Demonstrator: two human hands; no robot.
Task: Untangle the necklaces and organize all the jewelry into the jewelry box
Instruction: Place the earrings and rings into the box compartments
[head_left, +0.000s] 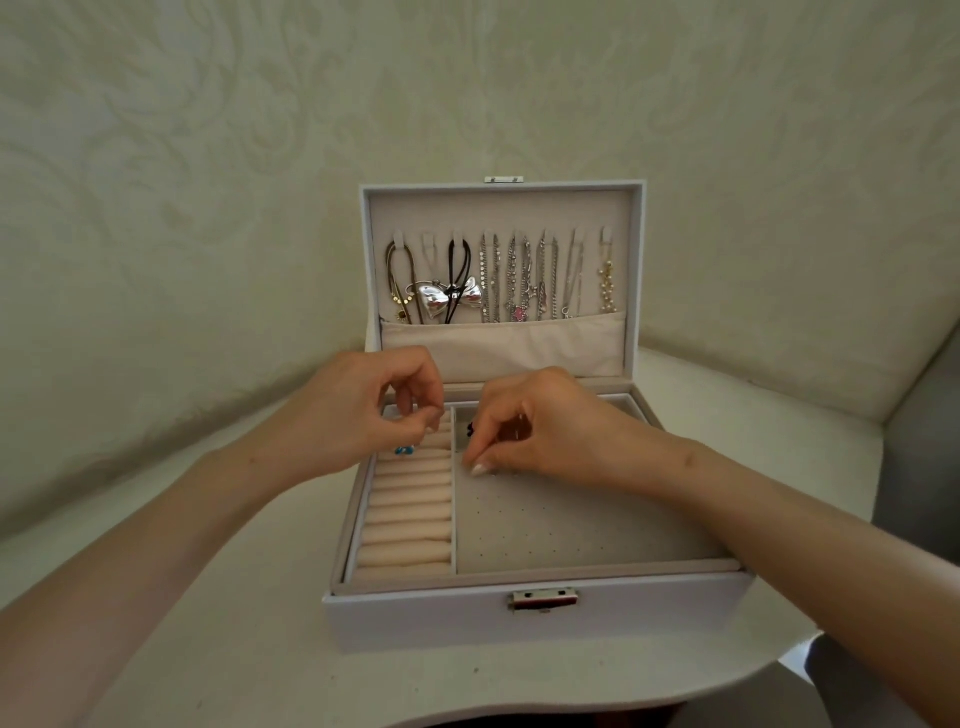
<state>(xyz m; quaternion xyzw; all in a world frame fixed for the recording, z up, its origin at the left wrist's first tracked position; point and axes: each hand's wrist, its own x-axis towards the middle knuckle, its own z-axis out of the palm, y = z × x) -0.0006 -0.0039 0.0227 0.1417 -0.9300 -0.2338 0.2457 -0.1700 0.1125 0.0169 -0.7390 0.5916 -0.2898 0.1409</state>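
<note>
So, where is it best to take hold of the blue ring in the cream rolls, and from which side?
Pinch the blue ring by its blue top, probably from straight above. Its band seems sunk between the cream rolls, so only the top stands free. The left hand is nearest.

Left hand, right hand: fingers curled, tips meeting.

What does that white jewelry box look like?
The white, leather-like jewelry box stands open on the table, lid upright. Necklaces hang inside the lid above a beige pocket. Below lie cream ring rolls left, a grey perforated pad right; a metal clasp sits in front. The right hand touches the pad.
</note>
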